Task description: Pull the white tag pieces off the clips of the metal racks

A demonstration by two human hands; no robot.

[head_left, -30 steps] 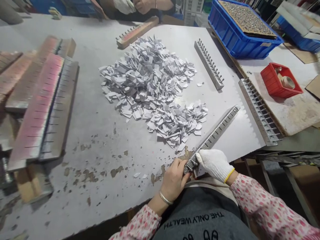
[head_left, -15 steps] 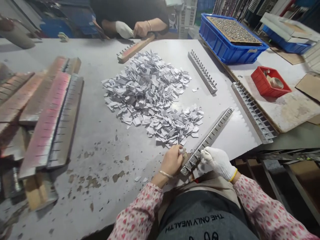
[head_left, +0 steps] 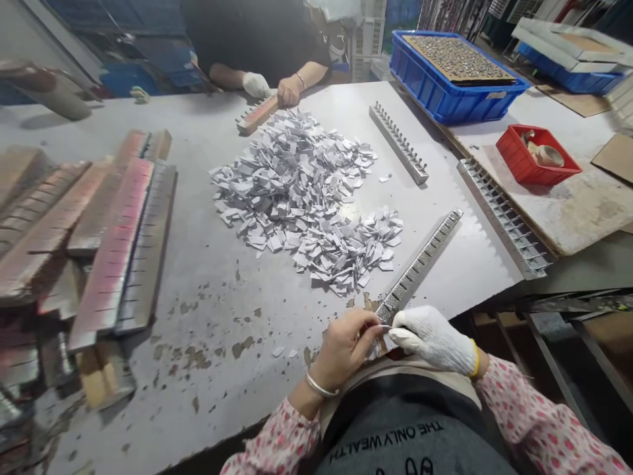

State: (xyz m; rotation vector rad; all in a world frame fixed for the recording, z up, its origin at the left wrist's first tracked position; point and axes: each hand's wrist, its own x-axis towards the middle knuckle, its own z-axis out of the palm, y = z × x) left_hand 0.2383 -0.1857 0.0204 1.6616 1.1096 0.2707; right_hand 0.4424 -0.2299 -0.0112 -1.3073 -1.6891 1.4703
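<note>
My bare left hand, with a bangle at the wrist, pinches a small thin white piece between thumb and fingertips. My right hand, in a white knitted glove, is closed with its fingertips meeting the left ones at that piece; what lies inside its pinch is hidden. Both hands are over the near end of a slotted metal bar, which lies slanting on the table with its lower end covered by the hands. Past my left hand spreads a big heap of small white pieces.
Slotted bars, some pink-stained, are stacked at left. Two pegged metal bars lie to the right. Beyond them stand a blue crate and a red bin. Across the table a co-worker's hands hold a pegged bar.
My hands have come together over the bar's near end; my right hand has moved down from the bar's side, and my left hand has moved right and down from the heap's edge.
</note>
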